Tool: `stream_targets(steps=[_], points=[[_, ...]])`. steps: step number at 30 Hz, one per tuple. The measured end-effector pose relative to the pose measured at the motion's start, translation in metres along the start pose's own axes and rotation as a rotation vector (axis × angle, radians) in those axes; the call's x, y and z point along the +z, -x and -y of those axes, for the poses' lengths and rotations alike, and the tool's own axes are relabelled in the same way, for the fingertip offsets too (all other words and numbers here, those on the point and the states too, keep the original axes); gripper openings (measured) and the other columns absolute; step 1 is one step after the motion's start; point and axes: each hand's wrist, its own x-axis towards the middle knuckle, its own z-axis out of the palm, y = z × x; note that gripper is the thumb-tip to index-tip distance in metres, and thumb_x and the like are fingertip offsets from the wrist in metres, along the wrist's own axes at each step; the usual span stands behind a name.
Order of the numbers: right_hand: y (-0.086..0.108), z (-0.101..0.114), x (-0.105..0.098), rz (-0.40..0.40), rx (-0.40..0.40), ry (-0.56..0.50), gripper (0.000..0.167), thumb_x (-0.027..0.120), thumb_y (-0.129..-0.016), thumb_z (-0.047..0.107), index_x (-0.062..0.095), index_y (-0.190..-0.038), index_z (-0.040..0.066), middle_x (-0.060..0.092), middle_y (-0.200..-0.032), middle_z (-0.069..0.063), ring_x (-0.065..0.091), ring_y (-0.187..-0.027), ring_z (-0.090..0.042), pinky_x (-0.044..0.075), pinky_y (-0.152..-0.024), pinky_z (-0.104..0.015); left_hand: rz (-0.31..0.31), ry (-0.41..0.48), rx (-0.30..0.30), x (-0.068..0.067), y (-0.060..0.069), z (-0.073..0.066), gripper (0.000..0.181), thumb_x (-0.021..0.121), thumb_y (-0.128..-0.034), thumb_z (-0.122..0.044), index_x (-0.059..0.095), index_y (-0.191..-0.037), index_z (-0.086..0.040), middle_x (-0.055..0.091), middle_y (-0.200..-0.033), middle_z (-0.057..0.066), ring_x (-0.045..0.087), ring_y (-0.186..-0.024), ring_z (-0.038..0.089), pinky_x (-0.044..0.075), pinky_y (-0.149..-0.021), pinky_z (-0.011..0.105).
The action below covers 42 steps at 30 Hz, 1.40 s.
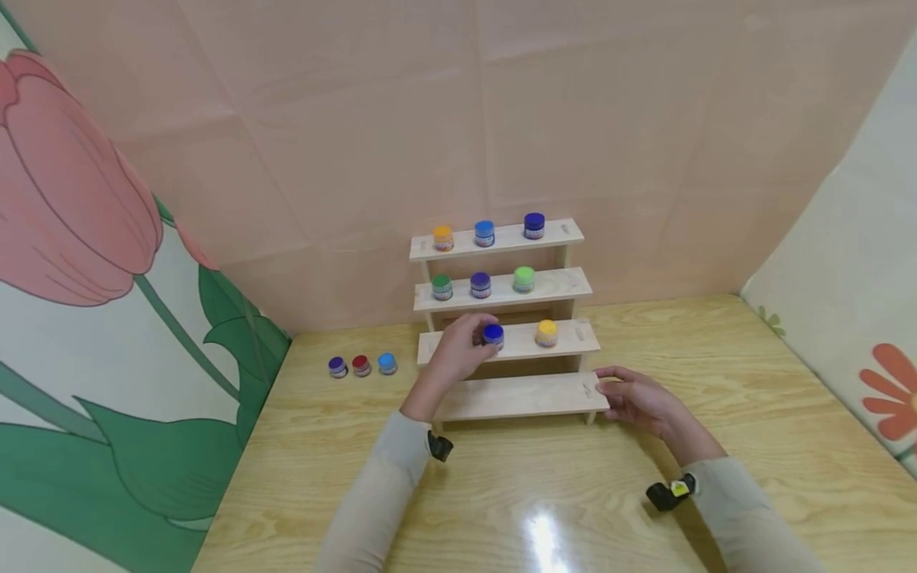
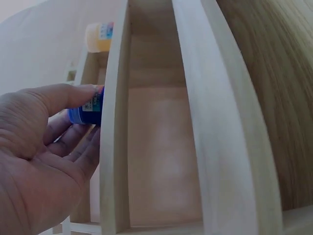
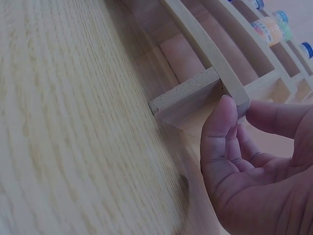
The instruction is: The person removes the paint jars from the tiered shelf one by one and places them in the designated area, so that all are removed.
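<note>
A stepped wooden shelf (image 1: 526, 395) with several tiers stands on the table. My left hand (image 1: 460, 348) holds a small blue-lidded paint jar (image 1: 493, 336) on the second tier from the bottom, thumb on one side and fingers on the other. In the left wrist view the same blue jar (image 2: 88, 111) sits at that tier's front edge. My right hand (image 1: 640, 400) pinches the right end of the lowest tier; the right wrist view shows thumb and finger on the board's corner (image 3: 239, 100). A yellow paint jar (image 1: 547, 333) stands right of the blue one.
Green, purple and light green jars (image 1: 524, 279) stand on the tier above. Orange, light blue and dark blue jars (image 1: 534, 226) line the top. Left of the shelf, purple, red and light blue jars (image 1: 388, 364) sit on the wood-grain table (image 1: 322, 446). A pinkish backdrop (image 1: 358, 159) rises behind.
</note>
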Motion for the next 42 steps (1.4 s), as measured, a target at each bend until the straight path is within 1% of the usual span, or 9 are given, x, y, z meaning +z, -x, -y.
stream_targets(steps=[4,9,13,19,23,28,34,39,42], points=[[0.001,0.001,0.000,-0.002,0.001,-0.002,0.023,0.057,-0.102,0.010,0.053,-0.124,0.015,0.070,-0.093,0.001,0.066,-0.078,-0.010,0.057,-0.068,-0.025,-0.009,0.030,0.031,-0.005,0.001,-0.001,0.042,0.078,-0.0905,-0.014,0.063,-0.130,-0.011,0.062,-0.123,0.004,0.066,-0.107,0.020,0.058,-0.090,0.028],[0.001,0.001,0.001,0.002,0.001,0.006,0.023,0.057,-0.102,0.011,0.053,-0.125,0.016,0.070,-0.093,0.001,0.066,-0.079,-0.010,0.057,-0.069,-0.025,-0.027,0.087,0.066,-0.017,0.008,-0.006,0.042,0.078,-0.0894,-0.012,0.064,-0.129,-0.011,0.062,-0.121,0.004,0.066,-0.109,0.021,0.058,-0.091,0.027],[0.001,0.000,0.001,0.002,-0.004,0.011,0.023,0.057,-0.102,0.011,0.054,-0.123,0.017,0.071,-0.093,0.001,0.066,-0.080,-0.010,0.057,-0.069,-0.025,-0.034,0.107,0.054,-0.026,0.016,-0.008,0.044,0.078,-0.0893,-0.012,0.063,-0.130,-0.012,0.061,-0.123,0.003,0.064,-0.112,0.023,0.058,-0.090,0.026],[0.000,0.000,0.001,-0.007,-0.002,0.009,0.024,0.057,-0.102,0.010,0.053,-0.125,0.016,0.071,-0.094,0.001,0.066,-0.080,-0.010,0.057,-0.069,-0.026,-0.025,0.167,0.066,-0.042,0.026,-0.005,0.046,0.077,-0.0897,-0.008,0.061,-0.133,-0.008,0.057,-0.126,0.007,0.061,-0.117,0.024,0.058,-0.091,0.026],[0.000,0.000,0.000,-0.006,0.001,0.013,0.026,0.058,-0.102,0.011,0.052,-0.128,0.014,0.071,-0.094,0.001,0.066,-0.080,-0.011,0.057,-0.069,-0.026,-0.029,0.150,0.061,-0.053,0.033,-0.001,0.044,0.077,-0.0894,-0.009,0.063,-0.131,-0.009,0.060,-0.126,0.009,0.063,-0.115,0.026,0.059,-0.090,0.028],[-0.001,0.001,0.001,-0.005,0.004,0.020,0.029,0.058,-0.102,0.012,0.050,-0.131,0.012,0.071,-0.096,0.001,0.067,-0.082,-0.011,0.058,-0.070,-0.026,-0.041,0.116,0.029,-0.067,0.044,0.006,0.044,0.078,-0.0888,-0.010,0.063,-0.130,-0.010,0.064,-0.126,0.010,0.067,-0.111,0.030,0.060,-0.088,0.031],[0.000,0.002,0.000,-0.004,0.005,0.022,0.028,0.058,-0.102,0.011,0.050,-0.129,0.012,0.072,-0.096,0.001,0.067,-0.082,-0.011,0.058,-0.069,-0.026,-0.035,0.059,0.040,-0.078,0.052,0.019,0.042,0.078,-0.0888,-0.011,0.063,-0.128,-0.010,0.066,-0.121,0.008,0.064,-0.111,0.027,0.059,-0.089,0.032],[0.000,0.002,0.001,-0.006,0.010,0.019,0.025,0.057,-0.103,0.010,0.051,-0.127,0.014,0.072,-0.095,0.001,0.067,-0.082,-0.011,0.058,-0.069,-0.026,-0.033,0.060,0.027,-0.088,0.059,0.034,0.043,0.078,-0.0897,-0.012,0.063,-0.129,-0.007,0.065,-0.124,0.009,0.065,-0.113,0.029,0.060,-0.089,0.033],[0.000,0.003,0.001,-0.007,0.011,0.021,0.026,0.056,-0.103,0.010,0.051,-0.128,0.013,0.072,-0.096,0.001,0.067,-0.083,-0.010,0.058,-0.069,-0.026,-0.029,0.070,0.033,-0.094,0.064,0.043,0.041,0.078,-0.0896,-0.011,0.063,-0.128,-0.007,0.066,-0.122,0.010,0.066,-0.112,0.030,0.060,-0.088,0.034]])
